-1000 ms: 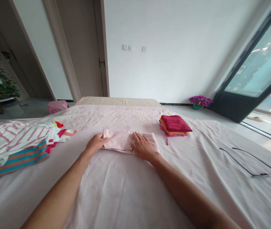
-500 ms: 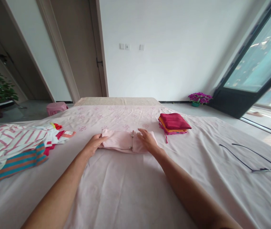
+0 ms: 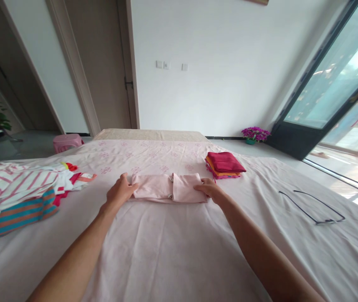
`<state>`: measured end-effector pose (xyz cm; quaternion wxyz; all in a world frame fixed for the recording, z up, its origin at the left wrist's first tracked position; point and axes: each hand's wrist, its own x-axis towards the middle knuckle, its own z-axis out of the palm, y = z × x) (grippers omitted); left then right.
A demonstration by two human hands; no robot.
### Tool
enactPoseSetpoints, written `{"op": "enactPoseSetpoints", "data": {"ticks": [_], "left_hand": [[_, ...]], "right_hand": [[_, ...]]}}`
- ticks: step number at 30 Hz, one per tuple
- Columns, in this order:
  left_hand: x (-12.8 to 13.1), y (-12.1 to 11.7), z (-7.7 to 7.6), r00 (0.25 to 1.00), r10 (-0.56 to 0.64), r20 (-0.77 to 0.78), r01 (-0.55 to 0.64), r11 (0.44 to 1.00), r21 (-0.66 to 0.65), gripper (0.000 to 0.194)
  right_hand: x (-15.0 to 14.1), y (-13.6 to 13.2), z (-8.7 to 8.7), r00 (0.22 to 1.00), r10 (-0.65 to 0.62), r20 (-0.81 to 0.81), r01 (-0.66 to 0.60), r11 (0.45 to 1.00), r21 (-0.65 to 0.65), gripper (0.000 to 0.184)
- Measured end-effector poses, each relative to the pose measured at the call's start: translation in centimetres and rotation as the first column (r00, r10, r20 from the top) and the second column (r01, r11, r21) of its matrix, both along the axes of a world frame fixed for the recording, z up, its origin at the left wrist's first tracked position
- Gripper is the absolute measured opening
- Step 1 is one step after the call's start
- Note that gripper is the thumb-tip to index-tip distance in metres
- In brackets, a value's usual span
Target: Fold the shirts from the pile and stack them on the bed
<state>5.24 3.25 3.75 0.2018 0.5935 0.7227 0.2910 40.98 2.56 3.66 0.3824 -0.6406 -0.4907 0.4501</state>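
A folded pale pink garment (image 3: pixel 153 186) lies in front of me as a long flat strip, with small dark trim details near its middle. My left hand (image 3: pixel 121 188) grips its left end, thumb on top and fingers behind the edge. At the right end, my right hand (image 3: pixel 208 188) pinches the cloth the same way. Just beyond my right hand sits a stack of folded clothes (image 3: pixel 226 162), dark red on top with orange and patterned pink beneath.
A loose heap of striped clothes (image 3: pixel 18 188) lies at the left of the pink sheet (image 3: pixel 153 251). Eyeglasses (image 3: pixel 326 220) rest at the right. Beyond the bed stand a pink stool (image 3: pixel 68 143) and a pot of purple flowers (image 3: pixel 256 134).
My right hand has moved from the top of the pink garment to its right end and now grips there. My left hand stays at the left end. The view has shifted slightly right.
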Motion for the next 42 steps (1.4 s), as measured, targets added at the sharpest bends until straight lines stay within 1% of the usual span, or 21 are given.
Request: {"op": "enactPoseSetpoints", "data": {"ticks": [1,2,3,4,6,7,9,11,14,16,18,21,23,24,26,29,32,35,37,39,42], "left_hand": [[0.3,-0.3,0.1,0.992,0.022,-0.125,-0.011,0.996,0.090,0.066],[0.7,-0.7,0.3,0.976,0.001,-0.217,0.039,0.983,0.181,0.063],[1.3,-1.1,0.5,0.960,-0.071,-0.270,0.144,0.955,0.261,0.057],[2.0,-1.5,0.6,0.938,-0.188,-0.292,0.281,0.904,0.321,0.052],[3.7,-2.3,0.7,0.841,-0.454,-0.293,0.538,0.760,0.366,0.049],[4.7,-2.7,0.6,0.777,-0.563,-0.281,0.629,0.689,0.360,0.050],[6.5,-3.5,0.2,0.665,-0.706,-0.245,0.744,0.595,0.305,0.051],[7.9,-4.1,-0.3,0.618,-0.757,-0.213,0.783,0.565,0.260,0.051],[8.8,-4.4,-0.5,0.600,-0.788,-0.138,0.788,0.552,0.272,0.042],[8.6,-4.2,-0.3,0.592,-0.805,0.021,0.772,0.575,0.269,0.032],[8.2,-3.6,-0.1,0.622,-0.745,0.242,0.712,0.667,0.222,0.023],[7.0,-2.3,0.0,0.666,-0.578,0.472,0.584,0.798,0.153,0.020],[5.7,-1.2,0.2,0.612,-0.397,0.684,0.462,0.882,0.099,0.024],[4.9,-0.7,0.4,0.553,-0.274,0.787,0.391,0.919,0.045,0.026],[3.1,0.2,0.9,0.438,-0.061,0.897,0.280,0.957,-0.072,0.031],[0.8,1.0,1.7,0.433,0.044,0.900,0.236,0.958,-0.160,0.046],[-0.2,0.9,2.2,0.519,0.058,0.853,0.280,0.931,-0.233,0.057],[0.1,0.5,2.0,0.664,-0.017,0.748,0.249,0.948,-0.200,0.050],[0.4,0.4,1.7,0.711,-0.045,0.702,0.216,0.964,-0.157,0.049],[0.5,0.5,1.4,0.725,-0.041,0.687,0.190,0.971,-0.143,0.050],[0.6,0.8,1.1,0.739,-0.016,0.674,0.151,0.978,-0.143,0.056]], "right_hand": [[-0.3,-0.2,0.2,0.997,0.014,-0.075,-0.015,1.000,-0.013,0.023],[-0.6,-0.3,0.4,0.988,0.015,-0.152,-0.019,0.999,-0.028,0.023],[-0.8,-0.4,0.6,0.973,0.001,-0.230,-0.010,0.999,-0.036,0.024],[-1.1,-0.5,0.9,0.954,-0.016,-0.299,0.003,0.999,-0.045,0.025],[-1.7,-0.6,1.6,0.917,-0.037,-0.398,0.021,0.999,-0.045,0.027],[-2.1,-0.6,2.1,0.903,-0.040,-0.427,0.028,0.999,-0.033,0.027],[-3.2,-0.6,3.2,0.889,-0.040,-0.456,0.045,0.999,0.000,0.025],[-4.6,-0.6,4.4,0.885,-0.026,-0.465,0.048,0.998,0.035,0.022],[-7.2,-0.5,6.1,0.882,0.038,-0.469,0.004,0.996,0.088,0.019],[-9.4,-0.2,7.0,0.886,0.091,-0.455,-0.034,0.991,0.131,0.018],[-11.7,0.3,7.6,0.897,0.125,-0.425,-0.064,0.986,0.155,0.019],[-15.3,1.6,7.7,0.920,0.142,-0.364,-0.097,0.986,0.139,0.021],[-17.4,2.5,7.4,0.932,0.159,-0.325,-0.124,0.984,0.126,0.023],[-18.4,2.9,7.1,0.936,0.171,-0.307,-0.139,0.982,0.125,0.024],[-20.1,3.5,6.3,0.938,0.197,-0.284,-0.170,0.978,0.117,0.029],[-21.8,3.9,5.2,0.935,0.231,-0.268,-0.221,0.973,0.067,0.039],[-22.1,3.7,4.5,0.940,0.235,-0.248,-0.233,0.972,0.039,0.049],[-20.7,2.8,4.1,0.961,0.245,-0.124,-0.214,0.951,0.225,0.049],[-19.1,1.4,3.7,0.969,0.231,0.085,-0.246,0.885,0.396,0.050],[-17.6,-0.4,3.1,0.912,0.178,0.370,-0.356,0.794,0.493,0.058],[-16.2,-3.0,2.0,0.694,0.065,0.717,-0.545,0.698,0.464,0.072]]}}
